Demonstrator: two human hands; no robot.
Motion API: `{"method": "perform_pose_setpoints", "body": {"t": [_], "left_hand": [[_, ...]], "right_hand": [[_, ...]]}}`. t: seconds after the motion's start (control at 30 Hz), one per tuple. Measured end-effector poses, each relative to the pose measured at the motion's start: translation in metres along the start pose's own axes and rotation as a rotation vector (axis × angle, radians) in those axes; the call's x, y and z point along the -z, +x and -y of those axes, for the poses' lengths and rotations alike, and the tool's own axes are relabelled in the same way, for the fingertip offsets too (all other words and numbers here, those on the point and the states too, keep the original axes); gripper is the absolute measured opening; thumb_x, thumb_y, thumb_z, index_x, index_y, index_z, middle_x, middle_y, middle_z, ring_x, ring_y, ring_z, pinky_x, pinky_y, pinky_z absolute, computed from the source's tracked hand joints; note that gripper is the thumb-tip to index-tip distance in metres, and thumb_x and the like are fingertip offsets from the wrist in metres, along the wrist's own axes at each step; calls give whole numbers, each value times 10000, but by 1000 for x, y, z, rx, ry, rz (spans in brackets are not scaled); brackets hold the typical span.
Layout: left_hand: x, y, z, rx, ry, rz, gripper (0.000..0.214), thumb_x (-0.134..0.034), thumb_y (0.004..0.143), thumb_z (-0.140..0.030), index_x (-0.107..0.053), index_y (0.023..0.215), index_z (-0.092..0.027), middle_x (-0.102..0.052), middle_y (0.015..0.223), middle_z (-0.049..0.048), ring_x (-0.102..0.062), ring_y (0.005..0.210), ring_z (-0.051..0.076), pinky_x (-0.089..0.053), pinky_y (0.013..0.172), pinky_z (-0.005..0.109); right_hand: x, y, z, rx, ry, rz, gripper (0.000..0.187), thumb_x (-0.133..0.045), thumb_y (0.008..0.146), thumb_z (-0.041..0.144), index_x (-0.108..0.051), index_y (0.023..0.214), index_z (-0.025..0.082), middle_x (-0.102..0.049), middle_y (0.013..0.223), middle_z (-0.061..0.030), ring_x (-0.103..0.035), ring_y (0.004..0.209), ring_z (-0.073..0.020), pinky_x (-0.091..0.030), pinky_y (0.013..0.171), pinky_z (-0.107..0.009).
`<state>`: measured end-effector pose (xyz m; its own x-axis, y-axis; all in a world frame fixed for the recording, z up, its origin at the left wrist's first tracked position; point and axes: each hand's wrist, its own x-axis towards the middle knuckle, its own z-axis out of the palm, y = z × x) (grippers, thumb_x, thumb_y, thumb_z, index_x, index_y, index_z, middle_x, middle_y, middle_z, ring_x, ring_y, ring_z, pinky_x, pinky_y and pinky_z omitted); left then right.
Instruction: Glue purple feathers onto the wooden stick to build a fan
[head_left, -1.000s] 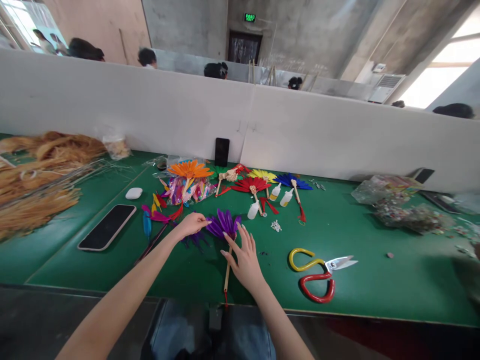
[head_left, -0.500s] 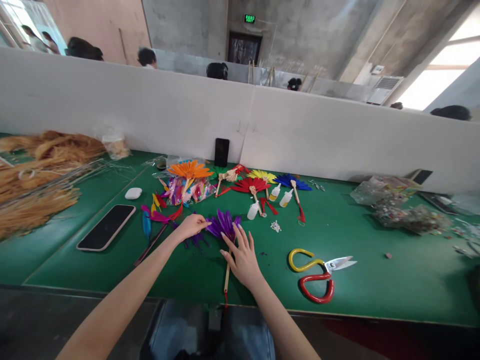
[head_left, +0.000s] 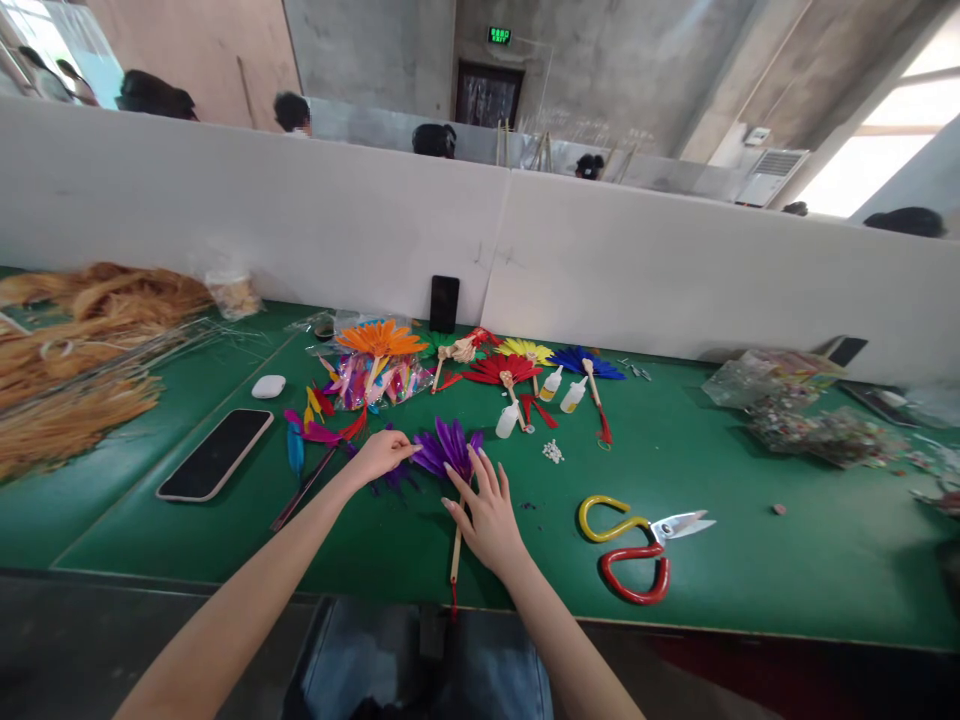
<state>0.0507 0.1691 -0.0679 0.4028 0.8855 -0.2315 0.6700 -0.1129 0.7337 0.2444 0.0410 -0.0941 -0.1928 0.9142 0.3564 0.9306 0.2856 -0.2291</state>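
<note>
A small purple feather fan (head_left: 450, 442) with a pale wooden handle lies on the green table, its red cord hanging past the front edge. My left hand (head_left: 381, 456) is closed in a pinch on the tip of a purple feather at the fan's left side. Resting over the fan's right side and base, my right hand (head_left: 489, 512) has its fingers spread and covers part of the feathers. Loose purple feathers (head_left: 396, 476) lie beneath my left hand.
Red-and-yellow scissors (head_left: 634, 548) lie to the right. Beyond the fan are white glue bottles (head_left: 508, 420), white beads (head_left: 553, 451), and red (head_left: 504, 371), orange (head_left: 381, 340) and blue (head_left: 585, 362) feather fans. A phone (head_left: 216, 455) lies left; a white partition (head_left: 637, 260) stands behind.
Both hands keep nearly the same places on the purple fan. The whole view has shifted very slightly; nothing else has visibly moved on the table.
</note>
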Motion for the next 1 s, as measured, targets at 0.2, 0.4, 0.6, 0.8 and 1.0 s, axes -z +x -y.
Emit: {"method": "perform_pose_setpoints", "body": {"t": [0.2, 0.4, 0.6, 0.8, 1.0], "left_hand": [[1, -2, 1, -12, 50, -11, 483, -482, 659, -655, -526, 612, -176, -457, 460, -22, -419, 439, 133, -293, 475, 239], [2, -4, 2, -23, 61, -16, 479, -479, 675, -644, -536, 613, -173, -473, 468, -16, -434, 445, 136, -303, 479, 242], [-1, 1, 7, -22, 80, -22, 473, -478, 674, -638, -546, 617, -173, -486, 469, -9, -454, 449, 146, -295, 464, 242], [-3, 2, 10, -24, 87, -18, 457, -458, 689, -628, -524, 615, -182, -487, 462, -10, -458, 437, 148, -289, 462, 242], [1, -4, 1, -21, 62, -77, 500, -321, 785, -634, -486, 626, -189, -456, 441, -19, -472, 440, 151, -324, 500, 245]], "right_hand": [[1, 0, 1, -5, 2, 22, 453, -409, 895, 408, -391, 1332, 288, -199, 1480, -69, -171, 1350, -265, -225, 1044, -503], [1, 0, 0, -7, 31, 36, 451, -406, 898, 401, -384, 1335, 293, -187, 1482, -67, -154, 1354, -262, -220, 1049, -503], [-1, 0, -5, -16, 109, 31, 447, -360, 920, 354, -328, 1363, 303, -190, 1475, -69, -141, 1359, -246, -248, 1049, -484], [-2, -1, -7, -2, 147, -5, 412, -355, 923, 335, -388, 1332, 297, -206, 1465, -72, -156, 1355, -249, -247, 1056, -484], [-1, -1, -4, 16, 136, -9, 420, -387, 910, 359, -403, 1323, 286, -225, 1461, -75, -169, 1351, -256, -253, 1050, -498]]}}
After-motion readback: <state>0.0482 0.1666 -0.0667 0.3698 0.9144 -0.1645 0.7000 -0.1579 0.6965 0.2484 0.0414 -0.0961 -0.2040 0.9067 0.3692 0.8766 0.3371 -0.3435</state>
